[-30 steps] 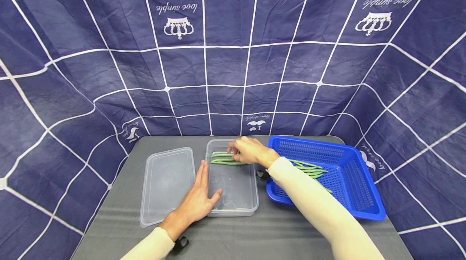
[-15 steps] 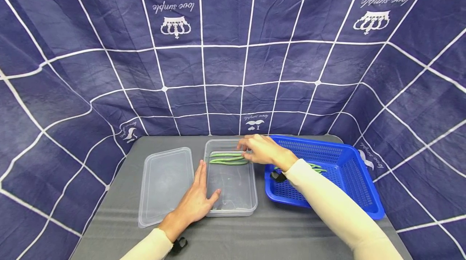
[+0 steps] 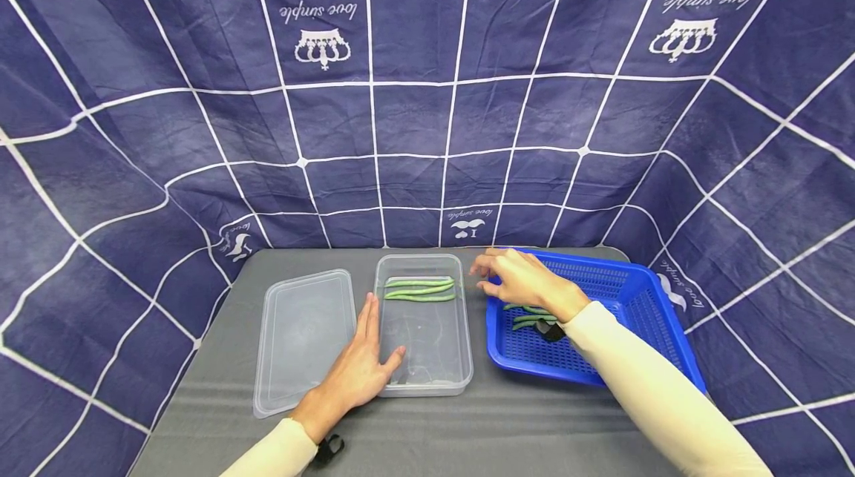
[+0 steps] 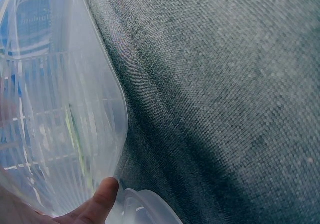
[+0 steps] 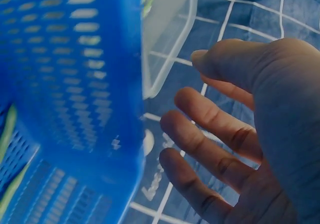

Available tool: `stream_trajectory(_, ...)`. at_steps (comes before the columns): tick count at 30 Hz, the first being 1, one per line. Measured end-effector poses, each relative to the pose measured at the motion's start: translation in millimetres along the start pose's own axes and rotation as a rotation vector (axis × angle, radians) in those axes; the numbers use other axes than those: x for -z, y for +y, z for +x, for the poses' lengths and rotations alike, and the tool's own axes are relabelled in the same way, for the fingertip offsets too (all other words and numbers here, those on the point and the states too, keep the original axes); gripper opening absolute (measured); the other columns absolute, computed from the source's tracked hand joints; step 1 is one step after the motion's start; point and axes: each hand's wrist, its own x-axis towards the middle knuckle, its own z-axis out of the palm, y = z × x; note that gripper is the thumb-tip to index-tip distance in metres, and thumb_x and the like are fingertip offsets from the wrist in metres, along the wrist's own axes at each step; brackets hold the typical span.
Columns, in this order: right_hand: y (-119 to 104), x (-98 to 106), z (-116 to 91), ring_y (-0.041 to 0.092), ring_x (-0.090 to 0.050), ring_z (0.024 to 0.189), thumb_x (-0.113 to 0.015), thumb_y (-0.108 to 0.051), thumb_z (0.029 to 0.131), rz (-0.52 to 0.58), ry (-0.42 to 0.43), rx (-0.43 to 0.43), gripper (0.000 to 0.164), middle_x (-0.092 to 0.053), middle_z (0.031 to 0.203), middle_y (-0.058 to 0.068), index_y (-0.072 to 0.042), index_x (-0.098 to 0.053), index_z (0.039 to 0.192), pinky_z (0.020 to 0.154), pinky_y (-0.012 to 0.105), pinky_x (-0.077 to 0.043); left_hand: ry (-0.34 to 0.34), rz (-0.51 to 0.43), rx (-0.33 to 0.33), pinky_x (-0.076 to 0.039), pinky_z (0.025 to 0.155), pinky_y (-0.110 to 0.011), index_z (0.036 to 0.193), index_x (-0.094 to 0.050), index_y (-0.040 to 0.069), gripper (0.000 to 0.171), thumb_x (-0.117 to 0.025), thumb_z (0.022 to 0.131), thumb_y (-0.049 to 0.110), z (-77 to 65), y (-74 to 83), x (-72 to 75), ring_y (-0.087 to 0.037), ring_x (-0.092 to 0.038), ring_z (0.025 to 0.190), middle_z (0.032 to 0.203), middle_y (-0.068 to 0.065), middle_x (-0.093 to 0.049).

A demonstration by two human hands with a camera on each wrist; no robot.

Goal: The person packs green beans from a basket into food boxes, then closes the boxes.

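Observation:
Several green beans (image 3: 419, 290) lie crosswise in the far half of a clear plastic container (image 3: 427, 388). My left hand (image 3: 361, 369) rests along the container's left side, fingers straight and thumb over the near left part. In the left wrist view, a finger of the left hand (image 4: 102, 196) touches the container wall (image 4: 107, 94). My right hand (image 3: 517, 277) hovers over the left rim of a blue basket (image 3: 494, 354), fingers loosely bent and nothing between them. The right wrist view shows the right hand (image 5: 225, 134) beside the blue basket (image 5: 130, 84). More green beans (image 3: 528, 320) lie in the basket, partly hidden by the wrist.
A clear lid (image 3: 307, 343) lies flat on the grey table (image 3: 427, 440) left of the container. Behind and at both sides hangs a dark blue cloth with white grid lines (image 3: 414, 121).
My right hand has moved right, out of the container to the basket's left rim, leaving the green beans lying in the container. The left hand has stayed put.

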Motion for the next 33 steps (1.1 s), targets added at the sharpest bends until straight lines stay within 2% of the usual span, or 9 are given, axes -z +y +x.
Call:
stream_trajectory(7,26.3,1.0,-25.4,0.024,-0.083,0.107,-0.088,-0.022,0.102,0.029,0.005,-0.027,0.024,-0.082,0.117,-0.003,-0.023,-0.085,0.126,0.088,0.050,-0.068,0.010,-0.004,-0.012,-0.054,0.127,-0.060,0.183,-0.014,-0.008,0.108,-0.078,0.109,0.039,0.2,0.3,-0.6,-0.050,-0.047,0.169,0.195,-0.028,-0.013)
stream_trajectory(14,53.0,-2.0,-51.0,0.027,-0.083,0.110,-0.090,-0.022,0.100,0.053,-0.021,-0.075,0.031,-0.083,0.119,0.005,-0.016,-0.085,0.130,0.092,0.051,-0.069,0.007,-0.002,-0.017,-0.053,0.128,-0.060,0.184,-0.013,-0.007,0.108,-0.077,0.109,0.038,0.1,1.3,0.3,-0.050,-0.045,0.170,0.195,-0.027,-0.011)
stream_trajectory(20,71.8,-9.7,-68.0,0.031,-0.082,0.108,-0.091,-0.020,0.098,0.077,-0.041,-0.065,0.032,-0.083,0.118,0.009,-0.013,-0.084,0.129,0.093,0.051,-0.068,0.009,-0.003,-0.018,-0.052,0.129,-0.061,0.183,-0.013,-0.008,0.108,-0.078,0.109,0.037,0.6,1.3,1.0,-0.051,-0.045,0.170,0.195,-0.027,-0.011)
stream_trajectory(26,86.6,-16.6,-86.3,0.022,-0.077,0.099,-0.095,-0.019,0.094,0.089,-0.100,-0.070,0.034,-0.081,0.109,0.004,-0.015,-0.085,0.126,0.086,0.038,-0.063,0.009,-0.004,-0.024,-0.050,0.131,-0.061,0.183,-0.013,-0.008,0.108,-0.078,0.109,0.037,2.0,2.1,1.6,-0.050,-0.041,0.172,0.195,-0.028,-0.011)
stream_trajectory(33,99.0,-24.4,-101.0,0.009,-0.069,0.089,-0.097,-0.013,0.091,0.195,-0.185,-0.053,0.029,-0.075,0.095,-0.007,-0.016,-0.085,0.118,0.080,0.026,-0.057,0.006,0.008,-0.022,-0.050,0.131,-0.060,0.183,-0.013,-0.009,0.108,-0.077,0.109,0.037,1.5,0.8,1.2,-0.050,-0.041,0.173,0.195,-0.029,-0.011)
